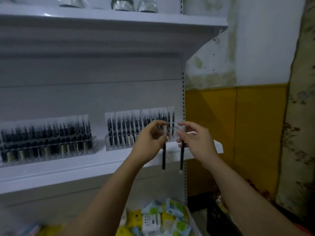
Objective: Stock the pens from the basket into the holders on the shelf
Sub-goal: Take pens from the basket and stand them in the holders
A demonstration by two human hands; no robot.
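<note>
Gripping one black pen (pixel 164 155) in the left hand (pixel 150 142), fingers curled round its top; pinching a second pen (pixel 182 157) in the right hand (pixel 196 142). Held upright, long axes vertical, just before the right-hand acrylic holder (pixel 119 145), nearer the right hand.

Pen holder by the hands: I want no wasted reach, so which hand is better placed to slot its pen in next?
Probably the left hand: its pen hangs in front of the sparser right end of the holder, while the right hand holds its pen just past that end.
</note>
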